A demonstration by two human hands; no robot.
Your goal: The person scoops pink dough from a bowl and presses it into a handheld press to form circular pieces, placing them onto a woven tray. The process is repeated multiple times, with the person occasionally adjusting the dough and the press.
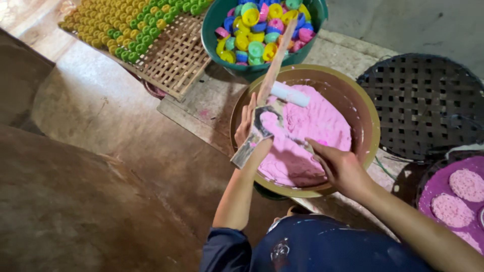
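- Pink, wet-looking paste [307,131] fills a wide brown basin [365,113] set on the floor in front of the person, within reach of both hands.
- The left hand [248,126] is closed around a smeared flat wooden paddle [254,133], holding it at a slant over the basin's near rim, apparently so that paste can be worked onto its face.
- The right hand [339,166] rests low on the paste by the near rim, fingers curled; what they grip, if anything, I cannot tell.
- A long wooden stick [276,63] and a white roller-like piece [291,94] lean in the basin.
- Behind it stands a green tub [214,22] of bright little moulds [254,35]; more sit in rows on a bamboo mat [174,60].
- At right, a dark woven tray [423,100] and a purple tray [428,199] bearing pink cakes [466,184].
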